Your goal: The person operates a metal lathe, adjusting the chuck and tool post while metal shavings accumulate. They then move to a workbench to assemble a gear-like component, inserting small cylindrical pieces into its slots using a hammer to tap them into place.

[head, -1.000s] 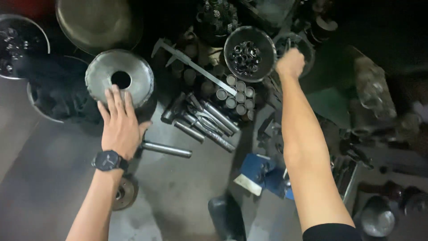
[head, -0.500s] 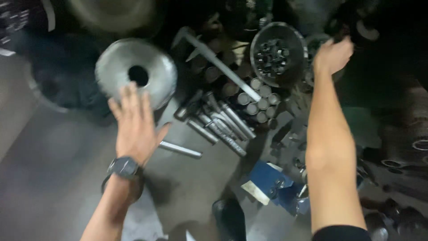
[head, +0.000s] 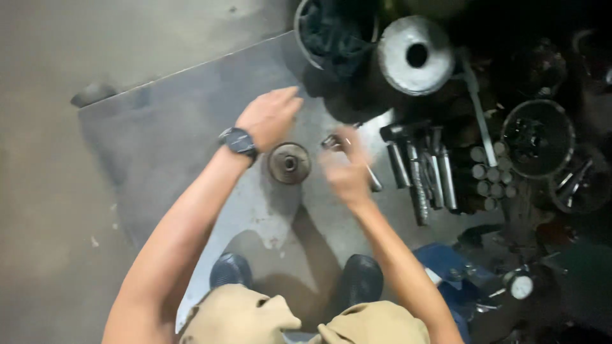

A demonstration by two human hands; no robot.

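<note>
- The fingers of the left hand (head: 269, 116) are held close together and a little bent, pointing up and to the right; they hold nothing and hang just above and to the left of the small round metal disc (head: 289, 163).
- The right hand (head: 344, 171) is blurred, so I cannot tell surely if its fingers are spread or pinching; it looks half open. It is just to the right of the disc, and it covers part of a short metal rod (head: 334, 141) whose end shows at the fingertips. Whether the fingers touch the rod, I cannot tell.
- The small disc lies flat on the grey metal floor plate (head: 166, 140), between the two hands. It has a dark hole in the middle and a raised ring around it.
- On the left wrist, to the left of the disc, sits a dark wristwatch (head: 239, 141).
- To the right of the disc, past the right hand, a row of metal cylinders and bolts (head: 421, 172) lies side by side on the plate.
- Above and to the right of the disc stands a big grey flange with a round hole (head: 415, 55); just beside it, on the left, is a bucket with dark stuff inside (head: 331, 35).
- Far to the right of the disc there is a round pan with small dark parts (head: 537, 138).
- Below the disc, two dark shoes (head: 360, 277) and the knees in beige trousers (head: 239, 315) of the person are seen.
</note>
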